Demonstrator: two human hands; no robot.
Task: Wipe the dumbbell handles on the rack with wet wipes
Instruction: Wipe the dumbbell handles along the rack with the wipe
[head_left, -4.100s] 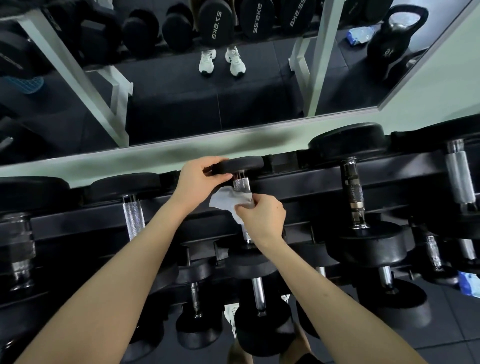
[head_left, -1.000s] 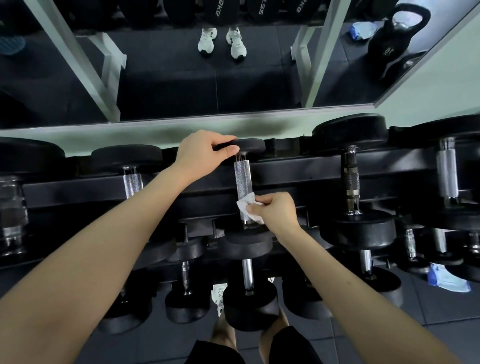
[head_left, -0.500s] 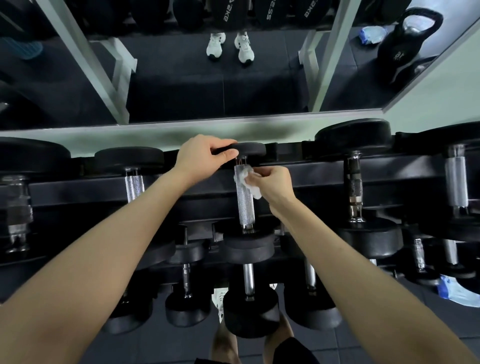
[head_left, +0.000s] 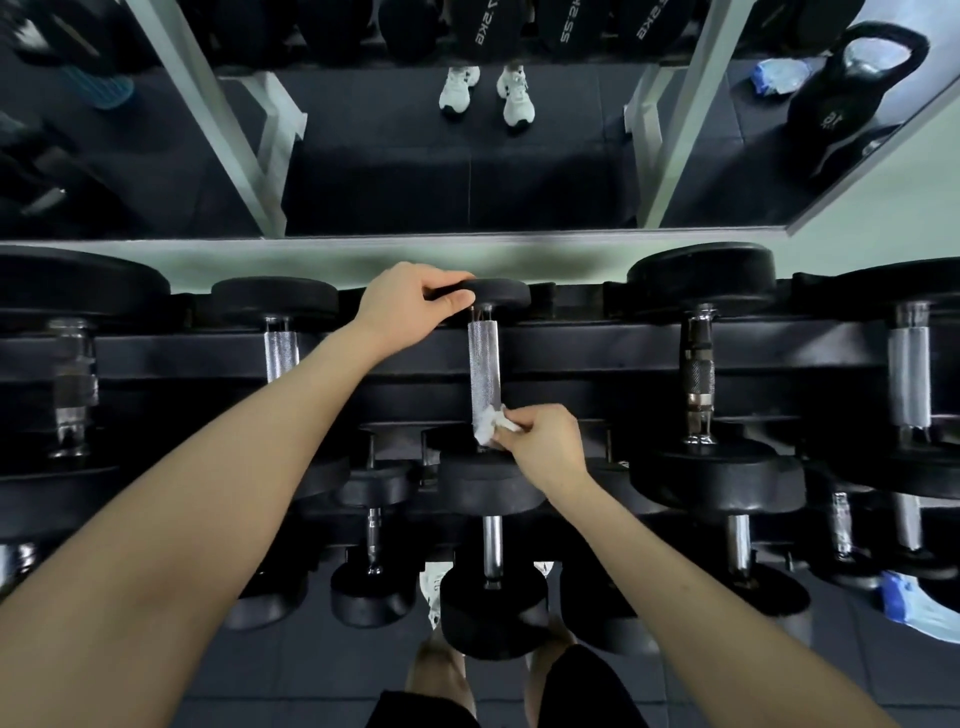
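My left hand (head_left: 410, 304) is clamped on the far head (head_left: 501, 293) of the small dumbbell at the centre of the frame, thumb on the near side of its rim and fingers curled over the top. I judge that grip is there to stop the weight rolling in its cradle on the rack (head_left: 587, 348) while the other hand rubs.

My right hand (head_left: 545, 441) pinches the wet wipe (head_left: 488, 426), bunched and white, between thumb and curled fingers. It presses the wipe against the lower end of the knurled handle (head_left: 483, 364), just above the near head (head_left: 491, 483). The handle runs straight up the frame, so a stroke along it would cover the whole knurl.

Both forearms reach in from the bottom corners. The left is stretched long and high, the right bent in shorter with the wrist cocked toward the bar.

The neighbouring handles at centre left (head_left: 280, 348) and centre right (head_left: 698, 374) sit well apart from either hand. I can't tell whether they are already clean.
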